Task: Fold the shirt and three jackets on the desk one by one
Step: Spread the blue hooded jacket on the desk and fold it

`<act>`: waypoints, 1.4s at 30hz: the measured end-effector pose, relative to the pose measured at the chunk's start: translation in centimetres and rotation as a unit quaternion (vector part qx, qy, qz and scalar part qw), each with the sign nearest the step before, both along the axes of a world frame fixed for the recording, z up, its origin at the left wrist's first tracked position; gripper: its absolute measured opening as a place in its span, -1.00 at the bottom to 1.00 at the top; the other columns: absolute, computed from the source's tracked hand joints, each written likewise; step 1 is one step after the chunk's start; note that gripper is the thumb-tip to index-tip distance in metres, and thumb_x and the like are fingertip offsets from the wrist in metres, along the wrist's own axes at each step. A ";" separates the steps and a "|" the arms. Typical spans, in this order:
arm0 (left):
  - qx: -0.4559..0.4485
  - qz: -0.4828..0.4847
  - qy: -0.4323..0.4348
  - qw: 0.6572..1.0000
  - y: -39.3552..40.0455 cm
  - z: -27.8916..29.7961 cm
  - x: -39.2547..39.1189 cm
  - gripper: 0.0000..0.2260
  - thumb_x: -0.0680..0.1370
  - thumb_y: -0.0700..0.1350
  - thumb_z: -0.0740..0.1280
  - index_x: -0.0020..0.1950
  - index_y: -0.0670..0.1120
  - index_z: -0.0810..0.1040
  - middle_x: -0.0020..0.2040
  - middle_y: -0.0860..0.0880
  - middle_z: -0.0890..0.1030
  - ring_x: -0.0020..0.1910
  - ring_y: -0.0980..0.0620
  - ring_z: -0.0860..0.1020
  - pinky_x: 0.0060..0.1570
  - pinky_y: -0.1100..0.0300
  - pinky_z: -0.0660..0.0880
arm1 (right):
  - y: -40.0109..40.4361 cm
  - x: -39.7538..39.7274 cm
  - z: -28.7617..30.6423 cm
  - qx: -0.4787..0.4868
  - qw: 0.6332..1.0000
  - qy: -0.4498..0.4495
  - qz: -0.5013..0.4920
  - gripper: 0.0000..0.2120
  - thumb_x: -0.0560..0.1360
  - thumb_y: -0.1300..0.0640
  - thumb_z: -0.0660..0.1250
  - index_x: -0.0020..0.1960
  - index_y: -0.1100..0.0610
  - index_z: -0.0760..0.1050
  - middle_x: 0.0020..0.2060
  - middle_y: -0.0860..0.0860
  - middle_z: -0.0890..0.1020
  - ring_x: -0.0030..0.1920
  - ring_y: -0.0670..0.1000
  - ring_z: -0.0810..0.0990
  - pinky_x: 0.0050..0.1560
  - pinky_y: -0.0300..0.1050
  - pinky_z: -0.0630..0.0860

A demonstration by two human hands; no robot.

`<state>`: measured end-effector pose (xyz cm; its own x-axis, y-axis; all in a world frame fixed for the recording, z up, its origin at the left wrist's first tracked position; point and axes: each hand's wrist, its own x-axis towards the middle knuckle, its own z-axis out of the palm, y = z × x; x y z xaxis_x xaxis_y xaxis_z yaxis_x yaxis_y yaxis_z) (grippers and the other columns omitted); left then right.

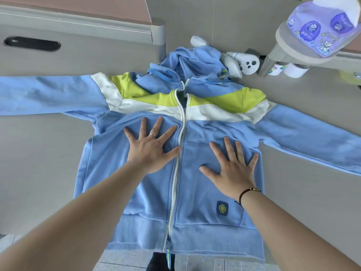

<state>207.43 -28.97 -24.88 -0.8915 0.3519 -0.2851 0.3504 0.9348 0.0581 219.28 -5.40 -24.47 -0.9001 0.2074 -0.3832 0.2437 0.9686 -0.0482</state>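
Blue, with white and lime bands, one jacket lies front-up on the grey desk, both sleeves stretched out. Two hands press its chest: left hand and right hand, fingers spread flat, either side of one white zipper.

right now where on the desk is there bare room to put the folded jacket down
Bare desk lies left of the jacket body, below its left sleeve. A second patch sits right of the body, below the right sleeve. Behind the hood it is crowded: a white plush toy and small containers.
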 end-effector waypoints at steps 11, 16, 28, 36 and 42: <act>0.020 0.020 0.009 1.000 -0.4 0.9 1.5 -0.28 0.51 0.50 -0.29 0.63 0.24 -0.15 0.67 -0.04 -0.08 0.64 -0.13 -0.11 0.45 -0.46 -0.16 | -1.5 -1.0 0.8 -0.036 0.997 0.020 -0.059 -0.22 0.51 -0.47 -0.06 0.62 -0.19 -0.20 0.63 0.03 -0.21 0.62 0.12 -0.18 0.49 0.48 -0.16; 0.054 0.066 -0.003 0.996 -8.1 0.7 13.8 -0.33 0.57 0.45 -0.18 0.59 0.19 0.20 0.64 -0.06 0.14 0.62 -0.13 0.05 0.49 -0.40 -0.03 | -4.7 10.9 -0.3 -0.053 0.995 0.080 0.020 -0.40 0.60 -0.34 -0.05 0.58 -0.16 0.15 0.62 0.08 0.07 0.62 0.14 0.06 0.51 0.46 -0.05; 0.002 -0.062 -0.081 0.995 -12.4 2.7 18.8 -0.34 0.47 0.58 -0.02 0.44 0.55 -0.31 0.62 -0.03 -0.29 0.58 -0.25 -0.32 0.34 -0.61 -0.15 | -4.9 16.5 0.8 -0.045 0.998 -0.015 0.050 -0.24 0.43 -0.58 -0.19 0.56 -0.36 -0.26 0.56 -0.06 -0.44 0.55 0.05 -0.45 0.44 0.40 -0.43; -0.031 -0.052 -0.082 0.995 -12.8 3.9 20.9 -0.35 0.54 0.35 0.26 0.54 0.44 -0.02 0.65 -0.03 -0.01 0.62 -0.25 -0.09 0.34 -0.56 -0.10 | -4.1 19.1 0.5 -0.025 0.997 0.004 0.076 -0.25 0.55 -0.35 0.18 0.55 -0.32 -0.21 0.59 -0.02 -0.35 0.61 0.16 -0.25 0.45 0.54 -0.17; -0.057 -0.017 -0.031 0.998 -14.0 3.7 21.4 -0.20 0.44 -0.06 0.50 0.58 0.26 0.19 0.40 0.04 0.47 0.45 -0.13 0.39 0.35 -0.53 0.21 | -4.6 19.9 0.9 -0.018 0.997 -0.019 0.077 -0.21 0.59 -0.22 0.24 0.54 -0.32 -0.29 0.55 0.00 -0.41 0.59 0.15 -0.31 0.44 0.54 -0.16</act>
<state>228.88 -42.95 -21.19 -0.8586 0.3445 -0.3796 0.3819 0.9238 -0.0256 239.14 -10.01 -23.61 -0.9050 0.0537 -0.4220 0.0950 0.9925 -0.0775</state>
